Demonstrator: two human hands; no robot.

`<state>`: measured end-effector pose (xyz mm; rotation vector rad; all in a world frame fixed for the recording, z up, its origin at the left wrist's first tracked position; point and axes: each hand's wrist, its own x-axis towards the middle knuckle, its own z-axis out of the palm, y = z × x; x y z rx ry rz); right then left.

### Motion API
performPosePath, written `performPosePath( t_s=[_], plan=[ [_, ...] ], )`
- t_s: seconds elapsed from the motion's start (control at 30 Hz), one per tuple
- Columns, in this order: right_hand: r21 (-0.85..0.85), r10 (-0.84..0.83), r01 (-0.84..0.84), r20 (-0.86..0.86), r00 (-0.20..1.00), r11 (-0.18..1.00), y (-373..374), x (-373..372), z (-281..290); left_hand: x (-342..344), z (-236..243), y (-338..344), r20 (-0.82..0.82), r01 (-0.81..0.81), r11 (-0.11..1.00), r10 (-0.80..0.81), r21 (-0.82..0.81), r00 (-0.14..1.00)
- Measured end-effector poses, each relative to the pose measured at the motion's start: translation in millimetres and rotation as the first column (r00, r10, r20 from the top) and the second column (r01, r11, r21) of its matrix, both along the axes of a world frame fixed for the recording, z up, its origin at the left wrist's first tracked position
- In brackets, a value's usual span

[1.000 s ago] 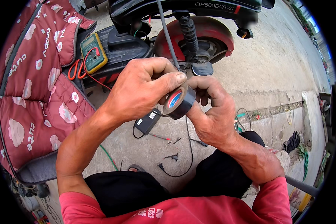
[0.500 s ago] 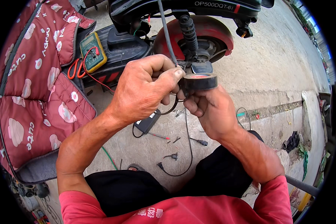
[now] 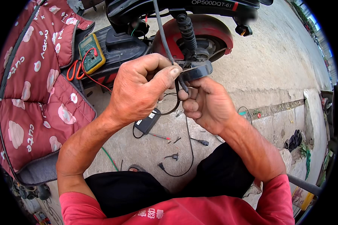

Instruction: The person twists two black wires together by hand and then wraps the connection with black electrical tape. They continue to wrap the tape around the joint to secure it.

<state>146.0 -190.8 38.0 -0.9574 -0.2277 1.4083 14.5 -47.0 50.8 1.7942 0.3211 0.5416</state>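
Note:
My left hand (image 3: 139,88) pinches a grey cable (image 3: 160,28) between thumb and forefinger; the cable runs up toward the scooter. Just below the pinch, a black taped-looking cable end (image 3: 183,84) points down toward my right hand's fingertips. My right hand (image 3: 214,107) is closed, with its fingers curled and its thumb against the underside of a roll of black electrical tape (image 3: 202,71). The roll is tilted and sits right beside the cable joint. A thin black wire (image 3: 177,103) loops down behind the hands.
Ahead stands a scooter with a red-rimmed rear wheel (image 3: 218,37). A yellow-green multimeter (image 3: 91,53) rests on its footboard. The ground holds a black power adapter (image 3: 148,122), a plug (image 3: 203,142) and loose cable pieces. A quilted red cover (image 3: 41,86) hangs at left.
The tape roll has tipped and moved slightly left and up around the cable. My right hand has turned below it, and the black cable end now shows more.

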Motion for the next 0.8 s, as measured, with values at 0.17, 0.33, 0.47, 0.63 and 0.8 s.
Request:
performPosePath(
  t_s=[0.17, 0.33, 0.47, 0.63, 0.8],
  plan=[
    [-0.11, -0.056, 0.06, 0.043, 0.998, 0.992, 0, 1, -1, 2, -2, 1, 0.003, -0.009, 0.995, 0.009, 0.097, 1.0],
    [-0.065, -0.066, 0.078, 0.181, 0.981, 0.995, 2, 1, -8, 4, -1, 1, 0.035, -0.033, 0.99, 0.029, 0.137, 0.999],
    [-0.092, -0.102, 0.134, 0.288, 0.952, 0.987, 1, -8, 5, 3, 3, 4, -0.037, -0.051, 0.997, 0.053, 0.052, 0.998],
    [0.073, -0.199, 0.188, 0.509, 0.837, 0.979, -7, -7, 3, 2, 4, 6, -0.052, -0.107, 0.993, 0.109, 0.054, 0.993],
    [0.284, -0.365, 0.231, 0.666, 0.65, 0.931, -2, -22, -3, 4, 5, 3, -0.02, -0.122, 0.991, 0.123, 0.046, 0.992]
  ],
)
